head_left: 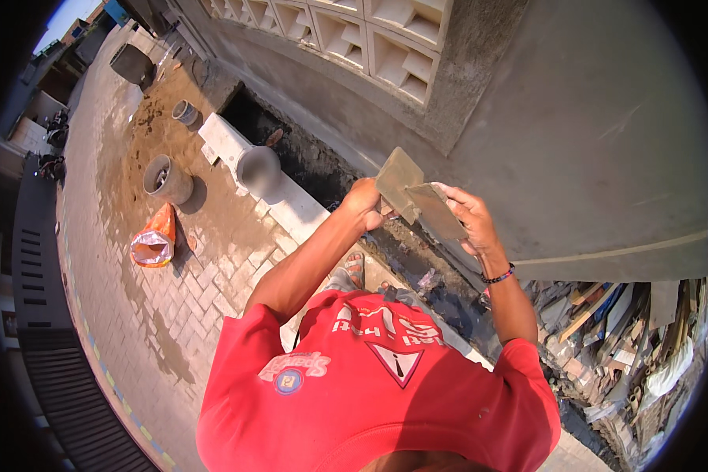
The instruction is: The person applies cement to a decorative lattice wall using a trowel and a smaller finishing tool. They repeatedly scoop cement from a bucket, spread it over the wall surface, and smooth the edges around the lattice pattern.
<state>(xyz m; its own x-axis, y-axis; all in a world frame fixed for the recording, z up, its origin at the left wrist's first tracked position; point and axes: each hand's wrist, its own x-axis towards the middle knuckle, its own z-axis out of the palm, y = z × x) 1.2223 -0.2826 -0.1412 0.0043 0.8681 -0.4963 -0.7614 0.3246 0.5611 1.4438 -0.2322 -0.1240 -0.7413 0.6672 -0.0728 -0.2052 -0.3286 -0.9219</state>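
Note:
In front of my chest, two flat, mortar-stained tools meet edge to edge. My left hand is closed at the lower left of a squarish trowel; its handle is hidden by my fingers. With my right hand, which has a dark beaded bracelet at the wrist, I grip a rectangular plastering float by its right side. The float's upper left edge overlaps the trowel. Beyond both hands rises a grey plastered wall, which neither tool visibly touches.
A dark drainage ditch runs along the wall's foot. On its pale concrete edge stands a grey bucket. Further left are a bucket, a smaller pail and an orange sack. Wood scraps lie at right.

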